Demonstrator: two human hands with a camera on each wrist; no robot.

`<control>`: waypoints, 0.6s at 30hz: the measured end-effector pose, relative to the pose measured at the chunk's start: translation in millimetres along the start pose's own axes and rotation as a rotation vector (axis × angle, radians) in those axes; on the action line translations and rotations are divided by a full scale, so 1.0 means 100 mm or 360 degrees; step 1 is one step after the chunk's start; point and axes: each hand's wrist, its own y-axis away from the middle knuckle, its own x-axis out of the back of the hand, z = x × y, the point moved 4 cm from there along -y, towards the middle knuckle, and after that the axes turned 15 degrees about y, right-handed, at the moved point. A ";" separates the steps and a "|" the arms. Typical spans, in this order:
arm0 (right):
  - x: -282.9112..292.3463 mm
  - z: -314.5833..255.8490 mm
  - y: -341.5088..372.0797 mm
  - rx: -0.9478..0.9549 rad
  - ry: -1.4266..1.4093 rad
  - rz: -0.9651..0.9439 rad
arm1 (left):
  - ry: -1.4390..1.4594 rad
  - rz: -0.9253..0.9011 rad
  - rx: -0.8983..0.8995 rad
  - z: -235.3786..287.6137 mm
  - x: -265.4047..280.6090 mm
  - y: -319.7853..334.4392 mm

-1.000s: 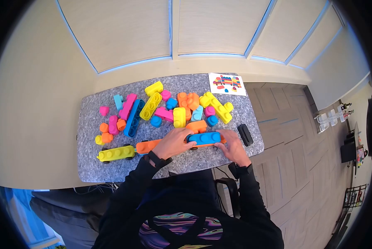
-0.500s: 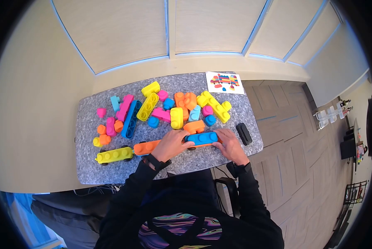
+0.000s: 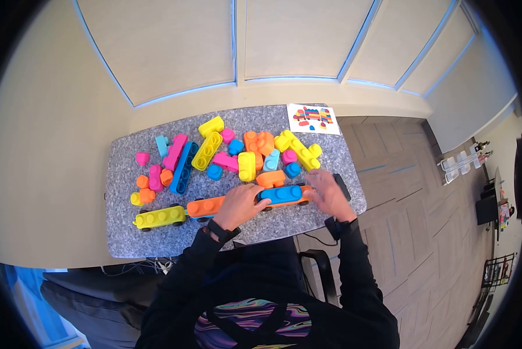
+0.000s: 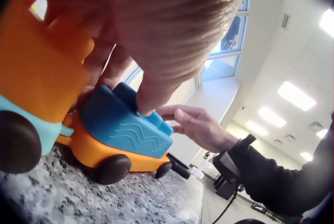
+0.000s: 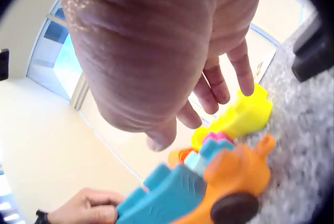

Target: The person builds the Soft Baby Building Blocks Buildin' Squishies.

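Note:
A blue block with a wavy pattern (image 4: 135, 127) sits on an orange wheeled base (image 4: 88, 146). My left hand (image 3: 237, 206) holds this block by its left end, thumb on the near side and fingers on the far side. Fingers spread and holding nothing, my right hand (image 3: 330, 196) hovers just off the block's right end. Left of the blue block, an orange block (image 3: 205, 206) rests on a light blue wheeled base (image 4: 36, 135), partly behind my left hand. Farther left, a yellow wheeled car (image 3: 161, 217) is joined on in the same row.
Behind the row lie several loose blocks, including a long blue one (image 3: 183, 168), an upturned yellow one (image 3: 207, 150) and an orange one (image 3: 271, 179). A picture card (image 3: 313, 119) lies at the back right. Partly behind my right hand is a black case (image 3: 343, 187).
My right hand has let go of the blue block's right end and drawn slightly away to the right, its fingers spreading. My left hand stays on the block.

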 end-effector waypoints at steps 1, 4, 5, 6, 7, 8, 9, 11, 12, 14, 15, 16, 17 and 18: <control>0.01 0.21 -0.04 -0.0135 -0.0047 0.0158 | 0.0001 0.0003 -0.0003 0.01 0.00 0.00; 0.03 0.72 -0.24 -0.0346 -0.0037 0.0335 | -0.0034 -0.0036 0.0143 -0.01 -0.02 0.04; 0.04 0.84 -0.31 -0.0417 0.0023 0.0355 | -0.0051 -0.0022 0.0137 0.01 -0.02 0.05; 0.03 0.92 -0.37 -0.0416 0.0029 0.0366 | -0.0069 -0.0004 0.0126 0.03 -0.01 0.05; -0.01 0.98 -0.44 -0.0380 0.0094 0.0279 | -0.0072 0.0000 0.0117 0.03 -0.01 0.05; -0.08 1.06 -0.49 -0.0340 0.0157 0.0191 | -0.0077 -0.0001 0.0095 0.03 -0.01 0.05; -0.14 1.14 -0.53 -0.0329 0.0161 0.0196 | -0.0080 0.0002 0.0076 0.01 -0.01 0.05; -0.33 1.29 -0.59 -0.0282 0.0299 -0.0029 | -0.0089 0.0015 0.0080 0.00 -0.02 0.05; -0.37 1.34 -0.62 -0.0268 0.0297 -0.0030 | -0.0097 0.0012 0.0086 -0.01 -0.02 0.06; -0.44 1.35 -0.67 -0.0288 0.0233 -0.0178 | -0.0113 0.0011 0.0067 0.03 0.00 0.08; -0.45 1.35 -0.68 -0.0280 0.0230 -0.0181 | -0.0127 -0.0004 0.0036 0.05 0.00 0.09; -0.43 1.33 -0.69 -0.0280 0.0197 -0.0188 | -0.0128 -0.0001 0.0039 0.03 -0.01 0.10; -0.42 1.32 -0.68 -0.0283 0.0166 -0.0195 | -0.0122 0.0047 -0.0029 0.03 -0.02 0.10; -0.41 1.31 -0.69 -0.0286 0.0164 -0.0194 | -0.0116 0.0093 -0.0100 0.03 -0.03 0.11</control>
